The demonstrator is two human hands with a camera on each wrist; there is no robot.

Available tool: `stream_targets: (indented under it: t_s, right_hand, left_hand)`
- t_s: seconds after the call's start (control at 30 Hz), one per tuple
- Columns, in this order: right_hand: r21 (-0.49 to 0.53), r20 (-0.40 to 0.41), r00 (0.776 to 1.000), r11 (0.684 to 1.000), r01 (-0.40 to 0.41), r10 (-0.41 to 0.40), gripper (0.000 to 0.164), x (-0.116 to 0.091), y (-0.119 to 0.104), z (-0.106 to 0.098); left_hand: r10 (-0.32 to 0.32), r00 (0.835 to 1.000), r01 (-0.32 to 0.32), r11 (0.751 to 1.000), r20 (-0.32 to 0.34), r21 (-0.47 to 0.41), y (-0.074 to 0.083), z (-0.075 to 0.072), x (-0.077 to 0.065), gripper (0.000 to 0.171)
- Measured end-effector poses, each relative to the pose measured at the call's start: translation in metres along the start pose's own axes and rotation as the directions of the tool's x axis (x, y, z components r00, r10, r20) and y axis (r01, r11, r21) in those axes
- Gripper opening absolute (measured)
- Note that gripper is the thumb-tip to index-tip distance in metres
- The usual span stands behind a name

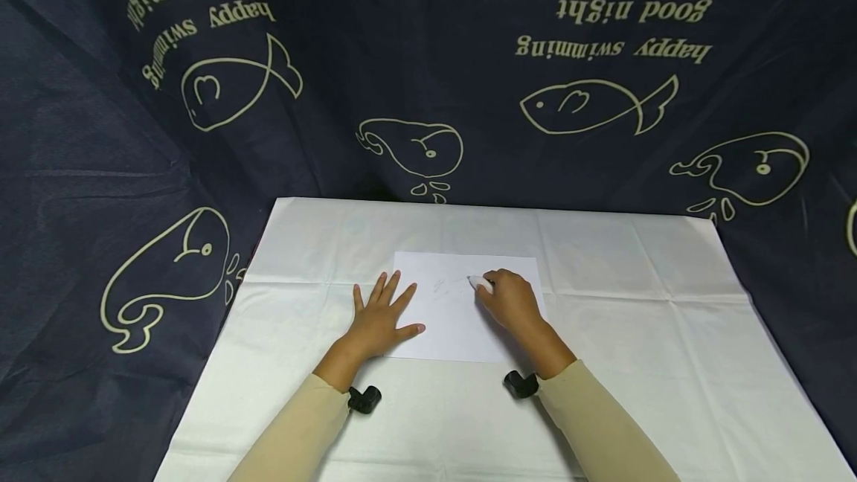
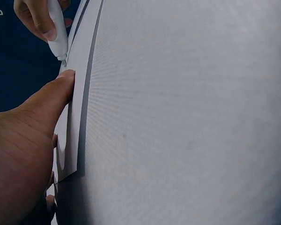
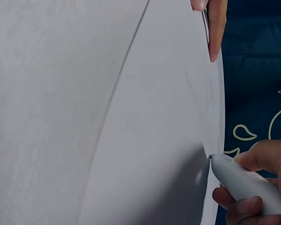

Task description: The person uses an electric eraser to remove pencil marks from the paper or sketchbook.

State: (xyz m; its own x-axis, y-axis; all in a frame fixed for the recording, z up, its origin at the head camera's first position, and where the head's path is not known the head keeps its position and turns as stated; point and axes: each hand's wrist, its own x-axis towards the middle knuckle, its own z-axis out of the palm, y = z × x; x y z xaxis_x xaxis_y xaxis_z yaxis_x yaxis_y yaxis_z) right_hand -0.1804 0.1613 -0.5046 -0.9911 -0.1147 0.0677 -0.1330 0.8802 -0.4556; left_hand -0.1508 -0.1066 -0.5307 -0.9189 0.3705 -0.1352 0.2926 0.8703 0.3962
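A sheet of white paper (image 1: 445,335) lies on the cloth, with a few faint grey strokes near its middle. My left hand (image 1: 375,327) rests flat across the paper's left edge, fingers spread and thumb on the sheet. On the right side of the sheet, my right hand (image 1: 514,302) grips a thick white correction pen (image 3: 250,183) between thumb and curled fingers. The pen's small metal tip points left and meets the paper, as seen in the right wrist view. In the left wrist view, the same pen (image 2: 58,40) appears beyond my left thumb.
A white creased cloth (image 1: 636,348) covers the table under the paper. Behind and beside the table hangs dark blue fabric (image 1: 375,43) with printed fish, whales and lettering. A small black device (image 1: 364,399) sits at the left wrist, another (image 1: 521,384) at the right.
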Motion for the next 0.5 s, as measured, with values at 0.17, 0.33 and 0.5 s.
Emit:
stream_targets:
  t_s: [0.17,0.33,0.5]
  right_hand:
    - [0.007,-0.002,1.0,1.0,-0.015,0.015,0.034,0.0003,0.003,-0.0041]
    - [0.004,-0.009,1.0,1.0,-0.023,0.023,0.034,0.0007,0.0066,-0.0058]
    - [0.013,-0.009,0.999,0.999,-0.041,0.041,0.034,0.0017,0.0093,-0.0056]
  left_hand:
    - [-0.002,1.0,0.002,1.0,0.002,0.004,0.0001,-0.0005,-0.0004,0.082]
    - [0.004,1.0,-0.004,1.0,0.0,-0.002,0.0001,-0.0008,-0.0006,0.082]
    - [0.008,1.0,-0.008,1.0,-0.005,-0.005,0.0002,-0.0013,-0.0007,0.082]
